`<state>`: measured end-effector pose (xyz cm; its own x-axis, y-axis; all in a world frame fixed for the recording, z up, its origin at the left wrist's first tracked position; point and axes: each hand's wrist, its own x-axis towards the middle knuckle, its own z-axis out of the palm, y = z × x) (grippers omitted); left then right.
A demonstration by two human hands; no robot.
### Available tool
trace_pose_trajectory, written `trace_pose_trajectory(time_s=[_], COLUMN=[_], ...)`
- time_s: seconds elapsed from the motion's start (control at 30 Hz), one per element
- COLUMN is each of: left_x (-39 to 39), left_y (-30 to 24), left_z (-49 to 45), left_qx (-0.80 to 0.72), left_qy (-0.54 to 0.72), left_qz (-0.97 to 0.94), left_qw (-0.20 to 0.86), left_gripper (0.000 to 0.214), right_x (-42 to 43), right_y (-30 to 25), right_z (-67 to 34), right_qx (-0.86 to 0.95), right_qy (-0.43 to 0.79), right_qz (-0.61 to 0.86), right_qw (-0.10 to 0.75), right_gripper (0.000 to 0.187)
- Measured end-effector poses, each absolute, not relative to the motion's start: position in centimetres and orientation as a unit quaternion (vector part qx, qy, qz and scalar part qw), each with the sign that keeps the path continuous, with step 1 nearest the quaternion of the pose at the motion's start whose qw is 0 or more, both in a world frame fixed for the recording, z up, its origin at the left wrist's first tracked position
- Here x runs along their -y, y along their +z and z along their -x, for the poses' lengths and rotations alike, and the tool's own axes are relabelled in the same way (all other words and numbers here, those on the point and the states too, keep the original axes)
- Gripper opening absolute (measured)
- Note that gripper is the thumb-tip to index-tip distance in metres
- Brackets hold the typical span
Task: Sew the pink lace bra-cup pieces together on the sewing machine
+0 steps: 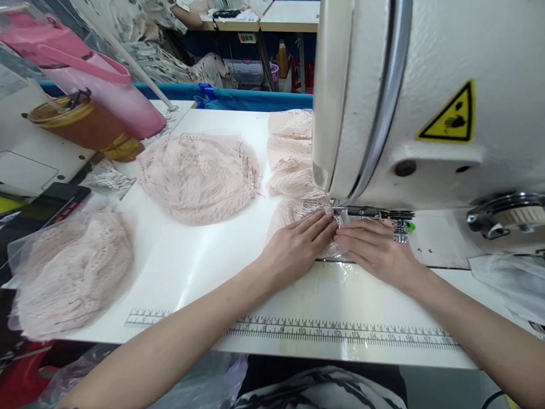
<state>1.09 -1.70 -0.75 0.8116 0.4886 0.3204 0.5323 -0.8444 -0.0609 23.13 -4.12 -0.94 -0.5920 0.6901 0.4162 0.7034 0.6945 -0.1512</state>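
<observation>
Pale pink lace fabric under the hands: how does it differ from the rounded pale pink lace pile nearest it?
The lace fabric lies in gathered ripples, partly hidden by the white sewing machine; the lace pile is rounded, its outline fully visible. The left hand and right hand touch the lace fabric; neither touches the lace pile. Both are pale pink.

Head-worn view, forward and down

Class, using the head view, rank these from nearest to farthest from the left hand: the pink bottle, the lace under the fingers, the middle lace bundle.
From the left hand:
1. Lace under the fingers: touching it, running back beside the machine.
2. Middle lace bundle: on the tabletop, to its left.
3. Pink bottle: far left, toward the back.
</observation>
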Motion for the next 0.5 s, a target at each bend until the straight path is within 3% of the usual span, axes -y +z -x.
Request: trace_pose_trajectory(time_s=[0.5], left_x=[0.98], left_y=[-0.23], left_z=[-0.88], left_qx=[0.249], left_qy=[-0.161], left_qz=[0.953], left_qw=[0.055], left_gripper=[0.04], right_x=[4.37], right_y=[-0.46], right_z=[-22.58], right_qx=[0.9], right_qy=[-0.114], right_qz=[0.361], right_qw=[0.217], right_gripper=[0.02])
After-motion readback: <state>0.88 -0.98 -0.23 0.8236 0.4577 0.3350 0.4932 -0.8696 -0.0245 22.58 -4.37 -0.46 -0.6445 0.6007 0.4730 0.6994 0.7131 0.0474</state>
